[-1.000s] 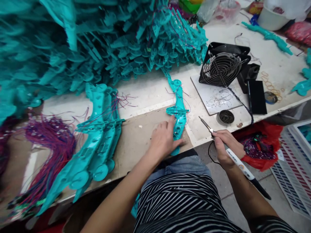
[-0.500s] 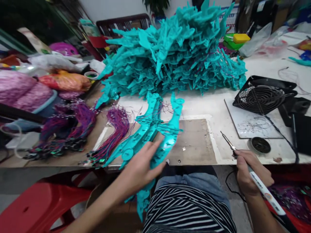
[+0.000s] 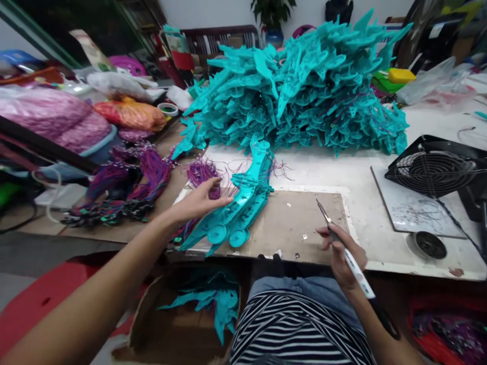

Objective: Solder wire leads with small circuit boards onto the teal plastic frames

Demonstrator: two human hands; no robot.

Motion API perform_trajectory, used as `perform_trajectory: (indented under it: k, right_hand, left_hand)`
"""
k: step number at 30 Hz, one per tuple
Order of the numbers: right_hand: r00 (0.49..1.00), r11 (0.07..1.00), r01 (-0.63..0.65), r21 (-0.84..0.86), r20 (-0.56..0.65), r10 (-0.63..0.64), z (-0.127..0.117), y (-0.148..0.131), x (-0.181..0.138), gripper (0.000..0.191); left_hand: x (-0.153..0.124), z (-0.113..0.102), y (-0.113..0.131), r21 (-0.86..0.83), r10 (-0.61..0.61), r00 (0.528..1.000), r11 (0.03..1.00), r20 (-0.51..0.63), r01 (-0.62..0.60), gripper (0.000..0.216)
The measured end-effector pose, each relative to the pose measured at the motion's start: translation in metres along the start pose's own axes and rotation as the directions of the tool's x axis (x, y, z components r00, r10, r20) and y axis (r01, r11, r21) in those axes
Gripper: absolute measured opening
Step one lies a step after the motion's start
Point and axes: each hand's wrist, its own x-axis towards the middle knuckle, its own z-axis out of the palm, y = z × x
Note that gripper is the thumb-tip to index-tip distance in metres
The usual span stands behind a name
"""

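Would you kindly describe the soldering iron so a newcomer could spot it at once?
From the big teal heap on the table, come down to the striped shirt. Above and right of it, the right hand holds the soldering iron. Unlike the broad black fan farther right, it is slim, white-barrelled and metal-tipped.

Bright table [image 3: 388, 258], soft feed
I'm getting slight shine on the teal parts [image 3: 245, 203] beside the left hand [image 3: 201, 200], mild blur, a dim box [image 3: 171, 332] below it, stretched-looking fan [image 3: 433, 165] right of the right hand [image 3: 347, 256].
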Motion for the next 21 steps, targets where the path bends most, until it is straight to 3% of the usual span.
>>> perform_trajectory:
  k: [2, 6, 8, 11, 13, 16, 21]
  right_hand:
    - [0.989, 0.988, -0.148, 0.034, -0.005, 0.148, 0.029, 0.0, 0.001, 0.024]
    - [0.907, 0.862, -0.414, 0.292, 0.056, 0.417, 0.09, -0.003, 0.004, 0.04]
    - [0.865, 0.771, -0.483, 0.414, 0.089, 0.494, 0.115, -0.004, 0.004, 0.05]
    - [0.83, 0.675, -0.504, 0.539, 0.086, 0.551, 0.135, -0.003, 0.004, 0.056]
    - [0.827, 0.658, -0.484, 0.577, 0.056, 0.56, 0.133, -0.002, 0.003, 0.057]
    - [0.844, 0.711, -0.445, 0.545, -0.01, 0.536, 0.112, -0.002, 0.003, 0.058]
    - [0.894, 0.795, -0.367, 0.482, -0.054, 0.445, 0.066, -0.022, -0.004, 0.056]
  left_hand:
    - [0.009, -0.001, 0.004, -0.151, -0.112, 0.979, 0.979, 0.172, 0.138, 0.079]
    - [0.018, 0.017, 0.021, -0.366, -0.116, 0.835, 0.86, 0.538, 0.356, 0.057]
    - [0.016, 0.034, 0.031, -0.43, -0.084, 0.775, 0.792, 0.627, 0.433, 0.055]
    - [0.009, 0.066, 0.045, -0.572, -0.018, 0.782, 0.672, 0.623, 0.471, 0.058]
    - [0.003, 0.087, 0.054, -0.673, 0.026, 0.822, 0.589, 0.568, 0.446, 0.062]
    - [-0.008, 0.114, 0.067, -0.763, 0.052, 0.87, 0.507, 0.491, 0.4, 0.064]
    - [-0.04, 0.136, 0.089, -0.836, 0.136, 0.89, 0.428, 0.435, 0.343, 0.068]
